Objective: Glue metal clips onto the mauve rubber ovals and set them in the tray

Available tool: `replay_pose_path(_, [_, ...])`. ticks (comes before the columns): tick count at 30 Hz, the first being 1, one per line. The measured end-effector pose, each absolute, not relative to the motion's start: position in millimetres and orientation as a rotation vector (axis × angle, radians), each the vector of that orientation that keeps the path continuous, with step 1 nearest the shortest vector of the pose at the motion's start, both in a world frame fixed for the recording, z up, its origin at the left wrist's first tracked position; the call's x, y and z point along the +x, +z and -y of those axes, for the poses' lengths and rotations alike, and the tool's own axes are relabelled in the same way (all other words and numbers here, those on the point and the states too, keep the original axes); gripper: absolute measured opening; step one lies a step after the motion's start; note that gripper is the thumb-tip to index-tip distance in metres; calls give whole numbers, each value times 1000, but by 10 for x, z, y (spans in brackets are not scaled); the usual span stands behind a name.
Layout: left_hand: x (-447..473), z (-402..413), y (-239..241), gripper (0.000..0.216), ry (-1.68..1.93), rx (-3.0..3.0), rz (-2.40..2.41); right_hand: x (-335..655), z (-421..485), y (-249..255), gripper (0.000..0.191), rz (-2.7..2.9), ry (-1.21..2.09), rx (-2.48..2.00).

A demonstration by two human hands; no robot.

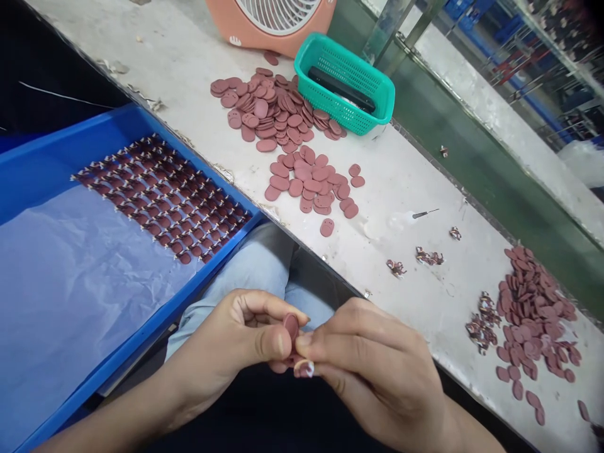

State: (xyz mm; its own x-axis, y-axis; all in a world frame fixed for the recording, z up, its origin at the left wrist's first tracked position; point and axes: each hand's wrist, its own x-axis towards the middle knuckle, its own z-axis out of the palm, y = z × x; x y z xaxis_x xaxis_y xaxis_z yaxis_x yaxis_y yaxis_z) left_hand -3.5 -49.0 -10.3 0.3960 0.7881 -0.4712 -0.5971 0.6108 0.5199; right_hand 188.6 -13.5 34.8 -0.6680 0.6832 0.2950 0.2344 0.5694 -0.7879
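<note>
Left hand (221,349), right hand (372,371) pinch matte maroon oval disc (291,327); more discs (268,110) heaped on scuffed white bench (396,277).

Scuffed white workbench (387,251), green surface (472,182) past its edge, second white bench (495,100), metal racks (547,56) with blue bins (465,12)
</note>
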Motion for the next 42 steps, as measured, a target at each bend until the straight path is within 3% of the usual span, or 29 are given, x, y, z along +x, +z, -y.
replay_pose_path(6, [-25, 485, -26, 23, 849, 195, -550, 1888, 169, 451, 17, 2231, 940, -685])
replay_pose_path(13, [-9, 474, -136, 24, 887, 272, -672, 1854, 141, 337, 10, 2198, 939, -711])
replay_pose_path(42, [-13, 438, -345, 35, 872, 194, -822, 1827, -27, 115, 21, 2167, 1066, -716])
